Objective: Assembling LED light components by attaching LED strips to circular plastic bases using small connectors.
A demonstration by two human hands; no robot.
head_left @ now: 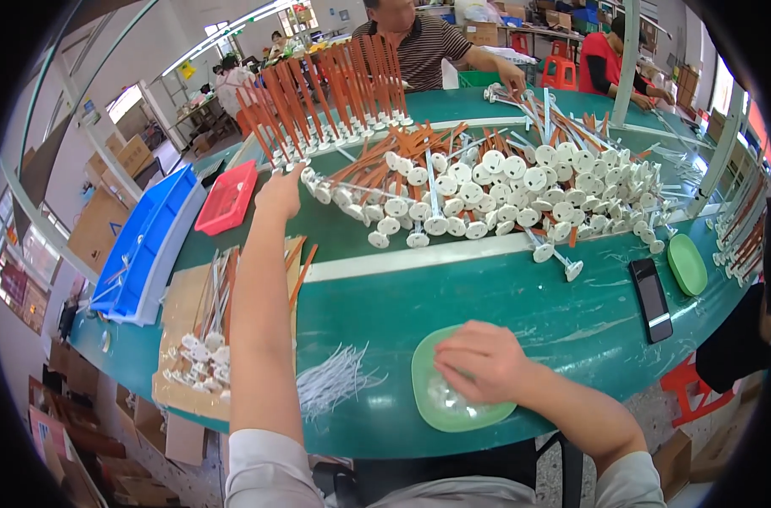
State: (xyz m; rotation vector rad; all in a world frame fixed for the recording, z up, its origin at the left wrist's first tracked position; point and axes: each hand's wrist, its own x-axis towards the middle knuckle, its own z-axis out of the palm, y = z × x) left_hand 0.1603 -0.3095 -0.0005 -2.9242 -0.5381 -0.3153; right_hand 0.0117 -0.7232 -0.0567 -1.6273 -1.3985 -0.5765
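My left hand (pixel 277 196) reaches far out over the table, at the near end of the upright rows. Its fingers are drawn together beside white round bases, and what they hold is hidden. Upright reddish-brown strips (pixel 339 89) rise from white bases there. To its right lies a big heap of pieces with white round discs (pixel 514 168) and brown or pale strips. Near me, my right hand (pixel 480 360) is bent over a light green dish (pixel 422 385), fingertips pinched together. Small clear bits (pixel 453 398) lie in the dish; anything between those fingertips is too small to make out.
Thin white strips (pixel 335 381) lie beside cardboard holding more disc pieces (pixel 201 360). A red tray (pixel 227 199) and blue bin (pixel 140 250) stand left; a phone (pixel 651 300) and second green dish (pixel 687 265) right. Across the table, another person's hand (pixel 512 78) is near the heap.
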